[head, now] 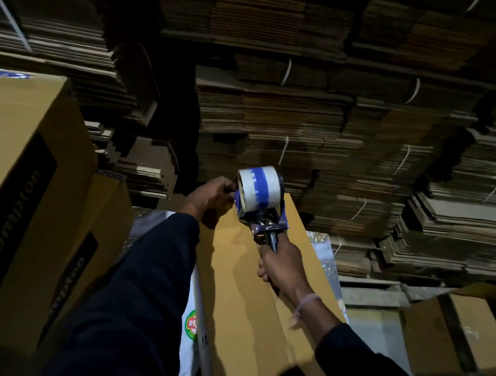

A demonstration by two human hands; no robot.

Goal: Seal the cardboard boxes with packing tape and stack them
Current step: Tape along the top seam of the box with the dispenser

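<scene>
A tall brown cardboard box point(240, 279) stands on end between the two dark-sleeved arms, its plain tan face toward the camera and a white printed side with a round green and red logo along its left edge. Its far top edge lies just under the left hand point(211, 199) and beside the tape roll.

The right hand point(280, 268) has its fingers wrapped around the black handle of a blue and metal tape dispenser point(266, 216), which points up and away from that hand over the box's face. On the dispenser sits a roll of white packing tape with a blue printed band point(259, 188), directly beyond the right hand and touching the fingertips of the left. A thin pale cord circles the right wrist.

The left hand reaches to the top edge of the box, fingers curled at the near side of the roll. They seem to pinch the tape's free end there, though the end itself is too small to make out.

To the left of the left arm rise large tan cardboard cartons with black panels and pale lettering point(20, 194), stacked one on another. Beyond both hands, bundles of flattened brown cardboard sheets tied with white straps point(308, 106) fill the dark background. Low to the right of the right arm lies another brown carton point(454, 334).
</scene>
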